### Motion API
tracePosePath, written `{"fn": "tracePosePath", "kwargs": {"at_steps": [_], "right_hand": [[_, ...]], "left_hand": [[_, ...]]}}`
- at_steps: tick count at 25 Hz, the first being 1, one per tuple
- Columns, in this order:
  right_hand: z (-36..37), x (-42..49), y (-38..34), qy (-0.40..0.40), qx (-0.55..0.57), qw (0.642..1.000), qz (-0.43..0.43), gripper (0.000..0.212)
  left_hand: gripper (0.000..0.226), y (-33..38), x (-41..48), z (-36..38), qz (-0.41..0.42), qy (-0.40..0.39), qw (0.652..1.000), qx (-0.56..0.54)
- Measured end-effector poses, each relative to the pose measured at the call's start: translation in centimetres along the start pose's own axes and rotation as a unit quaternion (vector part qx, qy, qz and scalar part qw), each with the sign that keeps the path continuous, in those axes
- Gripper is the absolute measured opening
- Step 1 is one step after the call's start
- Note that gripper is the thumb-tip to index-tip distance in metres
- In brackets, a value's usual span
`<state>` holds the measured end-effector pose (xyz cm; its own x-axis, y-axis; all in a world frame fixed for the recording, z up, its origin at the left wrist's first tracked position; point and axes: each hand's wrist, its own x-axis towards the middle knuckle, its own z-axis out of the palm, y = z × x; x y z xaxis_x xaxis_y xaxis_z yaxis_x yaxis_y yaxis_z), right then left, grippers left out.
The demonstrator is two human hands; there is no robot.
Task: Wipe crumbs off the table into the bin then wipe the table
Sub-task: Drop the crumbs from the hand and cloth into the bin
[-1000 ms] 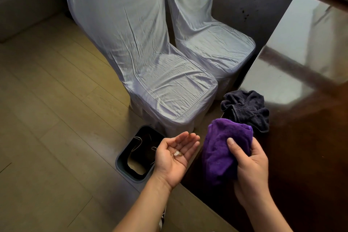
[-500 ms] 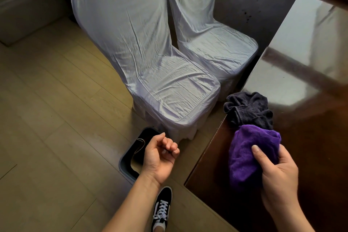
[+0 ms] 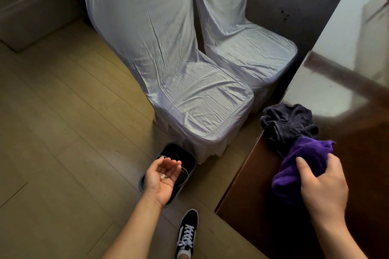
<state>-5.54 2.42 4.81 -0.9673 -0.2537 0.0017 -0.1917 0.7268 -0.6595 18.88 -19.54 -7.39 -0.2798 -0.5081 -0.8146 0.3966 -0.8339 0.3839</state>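
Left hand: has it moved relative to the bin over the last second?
Yes. The left hand, earlier cupped beside the table edge to the right of the bin, now sits palm-up over the bin's opening with the crumbs in it.

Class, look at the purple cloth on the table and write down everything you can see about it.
The purple cloth is a vivid violet, fuzzy towel-like fabric, bunched and crumpled rather than spread flat. It lies on the dark glossy table near its corner. The right hand presses on its near end, thumb laid across the folds, covering part of it. Its far end lies against a second, dark grey cloth heaped at the table edge. Whether it is damp cannot be told.
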Motion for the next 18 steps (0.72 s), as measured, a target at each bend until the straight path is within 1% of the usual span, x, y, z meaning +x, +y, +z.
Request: {"fn": "tracePosePath", "kwargs": {"at_steps": [1,2,3,5,7,8,9,11,14,16,18], "right_hand": [[0.1,0.1,-0.2,-0.022,-0.031,0.999,0.021,0.053],[0.2,-0.1,-0.6,-0.036,-0.05,0.998,0.025,0.065],[0.1,-0.4,-0.9,-0.035,-0.062,0.997,0.005,0.07],[-0.1,-1.2,-1.6,0.008,-0.089,0.992,-0.091,0.069],[0.2,-2.4,-2.3,0.053,-0.112,0.972,-0.199,0.06],[0.6,-3.0,-2.7,0.054,-0.11,0.962,-0.243,0.056],[1.3,-3.6,-3.2,0.04,-0.102,0.955,-0.277,0.051],[3.0,-4.8,-4.3,-0.012,-0.091,0.943,-0.32,0.042],[5.8,-6.1,-5.3,-0.103,-0.117,0.925,-0.346,0.045],[7.4,-6.5,-5.8,-0.141,-0.146,0.912,-0.358,0.046],[8.7,-6.8,-6.4,-0.163,-0.162,0.902,-0.365,0.046]], "left_hand": [[0.026,0.3,0.4,-0.5,0.001,0.008,1.0,-0.007],[0.023,0.5,0.8,-1.0,0.002,0.016,1.0,-0.012],[0.021,0.7,1.2,-1.5,0.005,0.022,1.0,-0.014],[0.022,0.9,1.9,-2.5,0.007,0.03,0.999,-0.011],[0.025,1.1,2.4,-3.4,0.002,0.034,0.999,-0.01],[0.027,1.1,2.6,-3.7,-0.001,0.033,0.999,-0.012],[0.029,1.1,2.8,-3.8,-0.004,0.031,0.999,-0.013],[0.031,1.0,3.2,-4.0,-0.009,0.029,1.0,-0.01],[0.032,0.7,3.7,-3.9,-0.012,0.028,1.0,0.003],[0.032,0.6,4.0,-4.0,-0.014,0.032,0.999,0.012],[0.033,0.7,4.5,-4.3,-0.014,0.037,0.999,0.021]]}}
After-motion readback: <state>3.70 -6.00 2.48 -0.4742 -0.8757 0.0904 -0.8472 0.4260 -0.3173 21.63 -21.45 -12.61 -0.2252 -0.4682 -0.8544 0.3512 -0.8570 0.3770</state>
